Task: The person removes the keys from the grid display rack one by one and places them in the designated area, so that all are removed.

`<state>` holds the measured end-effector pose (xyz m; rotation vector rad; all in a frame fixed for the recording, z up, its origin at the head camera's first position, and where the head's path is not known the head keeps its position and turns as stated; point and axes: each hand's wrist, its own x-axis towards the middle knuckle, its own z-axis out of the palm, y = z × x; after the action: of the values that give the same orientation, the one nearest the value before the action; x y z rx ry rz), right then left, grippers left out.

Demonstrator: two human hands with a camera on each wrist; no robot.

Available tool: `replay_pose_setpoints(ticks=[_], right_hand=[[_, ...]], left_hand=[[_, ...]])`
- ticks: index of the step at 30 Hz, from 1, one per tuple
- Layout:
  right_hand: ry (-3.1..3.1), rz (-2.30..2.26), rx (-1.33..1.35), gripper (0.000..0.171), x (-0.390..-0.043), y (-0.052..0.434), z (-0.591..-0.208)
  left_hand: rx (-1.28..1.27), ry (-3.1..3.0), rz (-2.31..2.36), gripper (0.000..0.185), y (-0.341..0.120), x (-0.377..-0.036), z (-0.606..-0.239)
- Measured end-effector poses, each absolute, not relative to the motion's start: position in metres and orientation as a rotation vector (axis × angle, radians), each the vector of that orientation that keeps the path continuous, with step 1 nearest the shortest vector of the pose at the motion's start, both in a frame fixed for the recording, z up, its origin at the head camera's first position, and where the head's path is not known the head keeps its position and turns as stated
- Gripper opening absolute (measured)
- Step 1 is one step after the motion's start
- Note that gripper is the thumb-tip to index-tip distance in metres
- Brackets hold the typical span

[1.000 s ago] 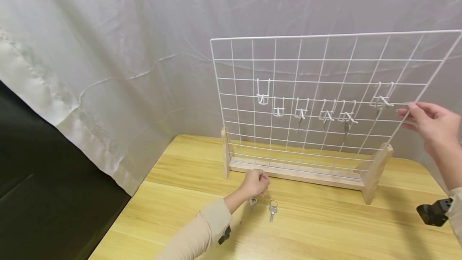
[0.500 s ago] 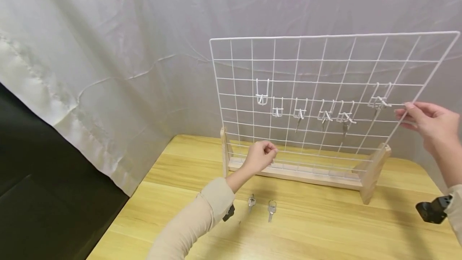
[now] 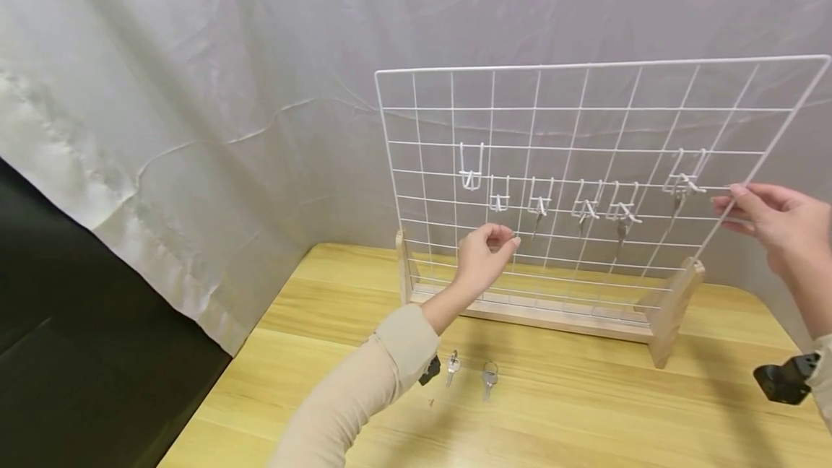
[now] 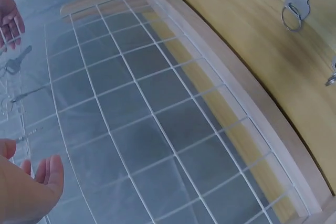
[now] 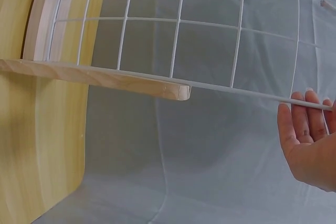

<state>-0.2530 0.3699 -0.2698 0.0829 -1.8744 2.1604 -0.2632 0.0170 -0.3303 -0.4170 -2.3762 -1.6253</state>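
Note:
A white wire grid panel (image 3: 559, 128) stands in a wooden base (image 3: 552, 320) with several white hooks on it. Keys hang from the hooks toward the right, one being the far-right key (image 3: 676, 208). Nothing hangs from the two leftmost hooks, the upper hook (image 3: 471, 178) and lower hook (image 3: 498, 202). My left hand (image 3: 484, 255) is in front of the grid, just below the hooks, thumb and fingers bent toward each other; I cannot tell whether it holds anything. My right hand (image 3: 776, 222) pinches the grid's right edge, also visible in the right wrist view (image 5: 310, 140).
On the wooden table (image 3: 585, 410) lie two keys with rings, a left key (image 3: 453, 367) and a right key (image 3: 490, 379). A tiny reddish bit (image 3: 431, 401) lies nearby. A grey curtain (image 3: 260, 92) hangs behind, with a black surface (image 3: 84, 352) at the left.
My left hand has risen from beside the keys on the table and moved right, up to the grid below the hooks. My right hand has stayed at the grid's edge.

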Motion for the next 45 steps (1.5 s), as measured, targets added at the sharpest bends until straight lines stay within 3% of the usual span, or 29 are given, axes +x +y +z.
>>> replay_pose_setpoints(ticks=[14,23,32,45], right_hand=[[-1.847,2.164,0.104,0.012,-0.251,0.37,-0.269],[-1.844,2.16,0.05,0.003,-0.253,0.372,-0.269],[-1.842,2.183,0.031,0.012,-0.248,0.367,-0.267],[-1.824,2.19,0.033,0.008,-0.248,0.366,-0.267]], left_hand=[[-0.356,-2.153,-1.769,0.023,0.047,-0.267,-0.321],[-0.316,-2.16,-1.762,0.024,0.057,-0.274,-0.323],[-0.334,-2.15,-1.744,0.02,0.061,-0.28,-0.322],[-0.294,-2.117,-1.772,0.018,0.07,-0.282,-0.318]])
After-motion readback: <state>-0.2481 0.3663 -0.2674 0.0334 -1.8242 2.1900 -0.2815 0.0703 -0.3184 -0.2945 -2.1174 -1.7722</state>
